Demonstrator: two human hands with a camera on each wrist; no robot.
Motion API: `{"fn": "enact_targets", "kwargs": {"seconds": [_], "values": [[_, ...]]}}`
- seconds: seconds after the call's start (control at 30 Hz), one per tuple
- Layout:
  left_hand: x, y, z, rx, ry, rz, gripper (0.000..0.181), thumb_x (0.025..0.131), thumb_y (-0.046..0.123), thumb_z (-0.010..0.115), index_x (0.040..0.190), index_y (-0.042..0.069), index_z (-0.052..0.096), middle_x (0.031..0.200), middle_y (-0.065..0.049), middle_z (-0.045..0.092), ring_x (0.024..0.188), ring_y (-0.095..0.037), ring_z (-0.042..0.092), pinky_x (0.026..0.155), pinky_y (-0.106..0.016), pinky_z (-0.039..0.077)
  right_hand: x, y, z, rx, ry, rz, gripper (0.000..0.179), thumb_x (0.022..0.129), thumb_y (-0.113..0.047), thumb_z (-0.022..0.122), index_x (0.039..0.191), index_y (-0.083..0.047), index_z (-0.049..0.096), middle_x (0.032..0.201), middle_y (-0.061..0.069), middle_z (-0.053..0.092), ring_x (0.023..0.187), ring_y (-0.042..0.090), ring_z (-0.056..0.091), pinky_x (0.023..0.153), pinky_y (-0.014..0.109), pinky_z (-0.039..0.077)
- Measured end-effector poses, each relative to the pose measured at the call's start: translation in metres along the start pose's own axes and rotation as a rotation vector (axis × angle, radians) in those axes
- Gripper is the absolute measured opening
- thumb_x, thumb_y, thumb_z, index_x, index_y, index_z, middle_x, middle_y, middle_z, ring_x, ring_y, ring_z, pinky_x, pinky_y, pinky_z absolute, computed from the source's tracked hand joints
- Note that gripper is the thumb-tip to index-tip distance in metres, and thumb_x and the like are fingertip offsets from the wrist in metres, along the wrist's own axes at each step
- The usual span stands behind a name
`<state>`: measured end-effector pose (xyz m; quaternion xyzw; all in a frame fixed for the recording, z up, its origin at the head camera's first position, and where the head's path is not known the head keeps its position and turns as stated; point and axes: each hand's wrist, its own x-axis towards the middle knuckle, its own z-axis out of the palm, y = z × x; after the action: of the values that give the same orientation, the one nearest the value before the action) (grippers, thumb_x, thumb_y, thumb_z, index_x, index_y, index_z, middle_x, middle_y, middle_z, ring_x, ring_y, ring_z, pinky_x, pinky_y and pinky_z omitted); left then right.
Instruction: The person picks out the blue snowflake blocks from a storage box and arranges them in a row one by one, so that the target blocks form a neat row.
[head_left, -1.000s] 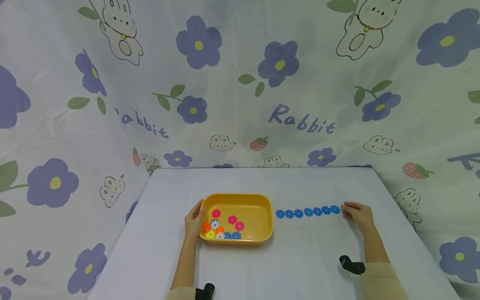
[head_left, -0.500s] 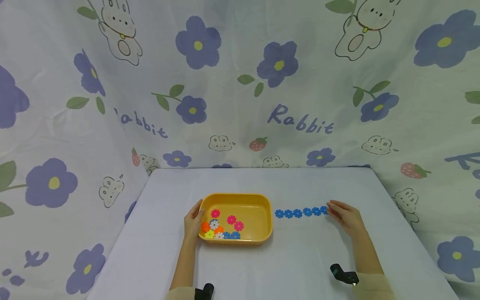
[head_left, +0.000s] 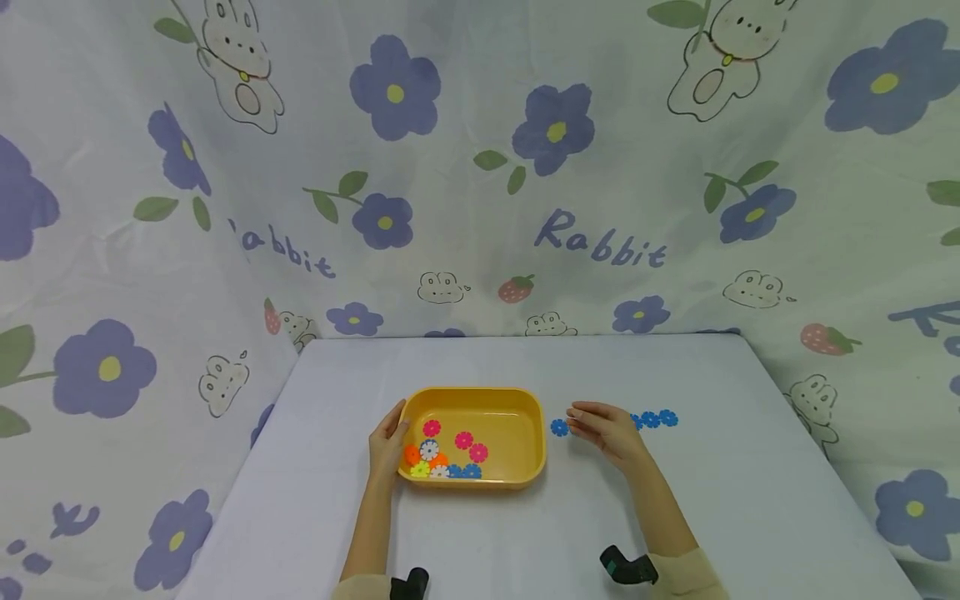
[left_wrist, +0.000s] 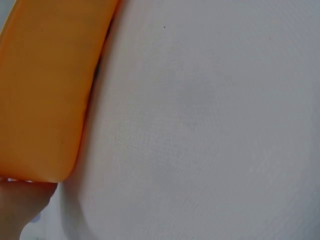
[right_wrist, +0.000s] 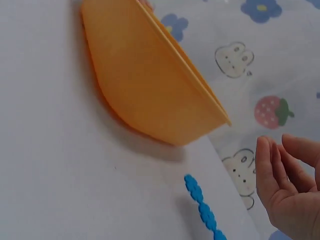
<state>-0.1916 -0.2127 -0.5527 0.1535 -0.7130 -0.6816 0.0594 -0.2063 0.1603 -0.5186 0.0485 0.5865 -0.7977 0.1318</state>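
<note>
At lower centre, the left hand [head_left: 387,439] grips the yellow tray [head_left: 513,429]; right of it, the right hand [head_left: 613,432], grip narrowly parted, hovers over blue flower pieces [head_left: 651,419].

Word beyond my right hand [head_left: 609,435]: "Rabbit" [head_left: 602,240], whole and readable, printed on the cloth [head_left: 457,179] that hangs past the far side of my hand.
Word beyond and to the left of my left hand [head_left: 387,442]: "abbit" [head_left: 291,251] is what I can read, on the same cloth; a small stroke precedes it, too little to read as a letter.
Lettering: both in purple-blue, handwritten style, each line sloping down toward my right.
</note>
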Motion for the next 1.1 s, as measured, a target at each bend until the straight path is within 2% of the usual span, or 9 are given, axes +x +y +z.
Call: {"fn": "enact_targets", "kwargs": {"seconds": [0.13, 0.27, 0.47, 0.57, 0.67, 0.8, 1.0, 1.1], "values": [[0.000, 0.001, 0.000, -0.004, -0.002, -0.001, 0.044, 0.099, 0.010, 0.047, 0.141, 0.004, 0.042, 0.148, -0.014, 0.036, 0.139, -0.028, 0.029, 0.110, -0.037, 0.030, 0.004, 0.004, 0.025, -0.022, -0.045, 0.007, 0.045, 0.089, -0.001, 0.062, 0.126, 0.018, 0.045, 0.102, 0.015, 0.068, 0.093, 0.026, 0.068, 0.083, 0.034, 0.055], [0.000, 0.001, 0.001, -0.009, -0.005, -0.001, 0.044, 0.099, 0.010, 0.047, 0.141, 0.005, 0.042, 0.148, -0.014, 0.036, 0.139, -0.028, 0.029, 0.110, -0.037, 0.029, 0.007, 0.010, 0.046, -0.081, -0.068, -0.013, 0.045, 0.089, -0.002, 0.062, 0.126, 0.018, 0.046, 0.107, 0.025, 0.065, 0.088, 0.021, 0.069, 0.081, 0.032, 0.056], [0.000, 0.000, 0.000, 0.006, -0.003, 0.002, 0.044, 0.099, 0.011, 0.048, 0.142, 0.005, 0.041, 0.148, -0.014, 0.036, 0.139, -0.028, 0.029, 0.110, -0.038, 0.030, 0.010, 0.017, 0.078, -0.264, -0.133, -0.088, 0.044, 0.088, -0.007, 0.064, 0.123, 0.016, 0.050, 0.114, 0.033, 0.058, 0.101, 0.037, 0.064, 0.083, 0.034, 0.056], [0.000, 0.000, 0.000, -0.004, -0.002, 0.002, 0.043, 0.098, 0.011, 0.048, 0.141, 0.004, 0.042, 0.148, -0.014, 0.037, 0.138, -0.028, 0.029, 0.109, -0.038, 0.030, 0.013, 0.020, 0.092, -0.341, -0.180, -0.113, 0.043, 0.089, -0.008, 0.064, 0.123, 0.015, 0.051, 0.114, 0.031, 0.059, 0.103, 0.042, 0.061, 0.083, 0.035, 0.055], [0.000, 0.000, 0.000, -0.009, 0.002, -0.002, 0.043, 0.098, 0.011, 0.049, 0.140, 0.005, 0.043, 0.148, -0.014, 0.037, 0.138, -0.028, 0.030, 0.109, -0.037, 0.031, 0.018, 0.024, 0.106, -0.373, -0.226, -0.093, 0.042, 0.089, -0.008, 0.064, 0.123, 0.014, 0.052, 0.112, 0.029, 0.061, 0.102, 0.042, 0.062, 0.082, 0.035, 0.056], [0.001, -0.001, -0.001, -0.002, 0.009, -0.005, 0.043, 0.098, 0.011, 0.049, 0.140, 0.006, 0.044, 0.148, -0.013, 0.038, 0.138, -0.028, 0.030, 0.109, -0.037, 0.031, 0.023, 0.034, 0.122, -0.452, -0.269, -0.059, 0.042, 0.088, -0.011, 0.065, 0.122, 0.013, 0.054, 0.106, 0.023, 0.065, 0.096, 0.034, 0.065, 0.081, 0.036, 0.057], [0.001, -0.002, -0.001, -0.004, 0.006, -0.004, 0.043, 0.098, 0.012, 0.049, 0.141, 0.006, 0.043, 0.148, -0.013, 0.037, 0.138, -0.028, 0.030, 0.109, -0.037, 0.030, 0.027, 0.055, 0.142, -0.630, -0.268, -0.003, 0.037, 0.084, -0.016, 0.071, 0.114, 0.004, 0.063, 0.094, 0.007, 0.066, 0.082, 0.022, 0.064, 0.074, 0.031, 0.058], [-0.001, -0.002, 0.000, -0.009, 0.005, 0.032, 0.043, 0.098, 0.016, 0.050, 0.140, 0.006, 0.044, 0.147, -0.015, 0.038, 0.138, -0.029, 0.031, 0.109, -0.038, 0.031, 0.026, 0.061, 0.150, -0.678, -0.257, 0.010, 0.033, 0.082, -0.012, 0.072, 0.110, 0.003, 0.065, 0.093, 0.006, 0.065, 0.080, 0.019, 0.061, 0.073, 0.031, 0.058]]}}
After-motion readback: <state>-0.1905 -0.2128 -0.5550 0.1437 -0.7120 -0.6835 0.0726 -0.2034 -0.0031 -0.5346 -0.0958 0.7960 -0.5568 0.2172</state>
